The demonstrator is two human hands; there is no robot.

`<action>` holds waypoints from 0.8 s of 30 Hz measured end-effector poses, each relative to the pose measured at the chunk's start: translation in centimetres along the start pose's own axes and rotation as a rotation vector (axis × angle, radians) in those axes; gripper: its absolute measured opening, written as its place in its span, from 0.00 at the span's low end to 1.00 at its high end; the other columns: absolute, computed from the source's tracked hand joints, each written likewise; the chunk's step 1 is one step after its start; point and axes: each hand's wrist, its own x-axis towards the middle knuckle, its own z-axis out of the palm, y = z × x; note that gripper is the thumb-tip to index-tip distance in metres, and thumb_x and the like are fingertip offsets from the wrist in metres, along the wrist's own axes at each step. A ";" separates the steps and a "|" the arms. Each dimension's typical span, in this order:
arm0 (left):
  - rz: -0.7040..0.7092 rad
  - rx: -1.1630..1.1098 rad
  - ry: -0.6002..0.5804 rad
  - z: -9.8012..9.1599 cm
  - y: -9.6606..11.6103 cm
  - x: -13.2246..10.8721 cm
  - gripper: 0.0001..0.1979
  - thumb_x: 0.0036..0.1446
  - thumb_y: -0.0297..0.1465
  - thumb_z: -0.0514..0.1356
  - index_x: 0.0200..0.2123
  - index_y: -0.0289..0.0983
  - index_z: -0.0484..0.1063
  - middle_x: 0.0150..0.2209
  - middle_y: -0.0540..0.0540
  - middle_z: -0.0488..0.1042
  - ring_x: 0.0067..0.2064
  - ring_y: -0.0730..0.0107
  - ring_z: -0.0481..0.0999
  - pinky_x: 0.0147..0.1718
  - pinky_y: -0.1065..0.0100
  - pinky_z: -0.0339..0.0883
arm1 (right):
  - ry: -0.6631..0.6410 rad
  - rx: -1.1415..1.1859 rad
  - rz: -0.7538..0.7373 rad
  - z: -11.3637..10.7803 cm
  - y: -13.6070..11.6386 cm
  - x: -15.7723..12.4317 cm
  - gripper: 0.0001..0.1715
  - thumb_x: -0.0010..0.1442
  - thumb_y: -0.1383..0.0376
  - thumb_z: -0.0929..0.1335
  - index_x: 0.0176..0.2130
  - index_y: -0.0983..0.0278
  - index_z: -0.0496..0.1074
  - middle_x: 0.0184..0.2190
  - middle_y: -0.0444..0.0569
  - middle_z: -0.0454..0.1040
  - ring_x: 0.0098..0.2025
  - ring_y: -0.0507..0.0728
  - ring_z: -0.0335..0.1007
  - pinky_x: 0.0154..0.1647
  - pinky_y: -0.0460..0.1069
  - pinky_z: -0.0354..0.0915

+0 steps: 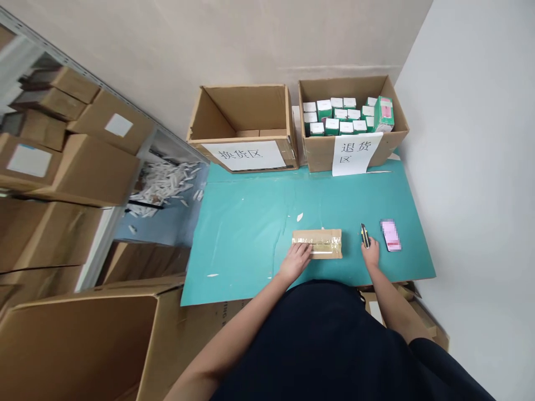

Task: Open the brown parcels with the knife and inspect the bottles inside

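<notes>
A small cardboard box [329, 239] sealed with shiny tape lies on the green tabletop [251, 223] in front of me. My left hand [297, 257] rests on its near left corner, fingers stretched out over the top. To the right of the box, my right hand [371, 253] is closed around a yellow and black utility knife [365, 236], whose front end points away from me. Whether the blade is out is too small to tell. A phone [390, 235] with a lit pink screen lies just right of that hand.
At the back stand two open cartons with paper signs: the left carton [241, 114], and the right carton [320, 153] with several green-and-white boxes [346, 127]. Stacked cartons [92, 167] fill the left side, and a large open carton [167, 334] stands low left. A wall [472, 167] borders the right.
</notes>
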 end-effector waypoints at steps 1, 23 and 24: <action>-0.007 -0.005 -0.004 -0.1 0.1 0.0 0.23 0.66 0.32 0.56 0.63 0.40 0.64 0.57 0.36 0.72 0.61 0.50 0.70 0.62 0.46 0.61 | 0.002 -0.025 -0.008 0.2 0.1 0.0 0.30 0.57 0.59 0.64 0.56 0.71 0.71 0.49 0.64 0.73 0.50 0.67 0.69 0.53 0.56 0.63; -0.042 -0.029 -0.042 -0.6 1.4 1.1 0.20 0.67 0.30 0.54 0.61 0.40 0.66 0.54 0.37 0.72 0.58 0.51 0.68 0.58 0.48 0.63 | -0.553 -0.491 -1.020 -2.2 -17.8 -2.6 0.32 0.66 0.60 0.68 0.67 0.57 0.63 0.63 0.58 0.68 0.63 0.66 0.61 0.61 0.60 0.58; -0.040 -0.027 -0.046 -0.5 1.4 1.2 0.20 0.68 0.30 0.54 0.61 0.39 0.66 0.54 0.36 0.72 0.58 0.51 0.69 0.58 0.48 0.63 | -0.571 -0.540 -1.018 -1.9 -18.2 -2.6 0.32 0.66 0.61 0.68 0.67 0.58 0.63 0.63 0.58 0.69 0.62 0.66 0.63 0.59 0.59 0.59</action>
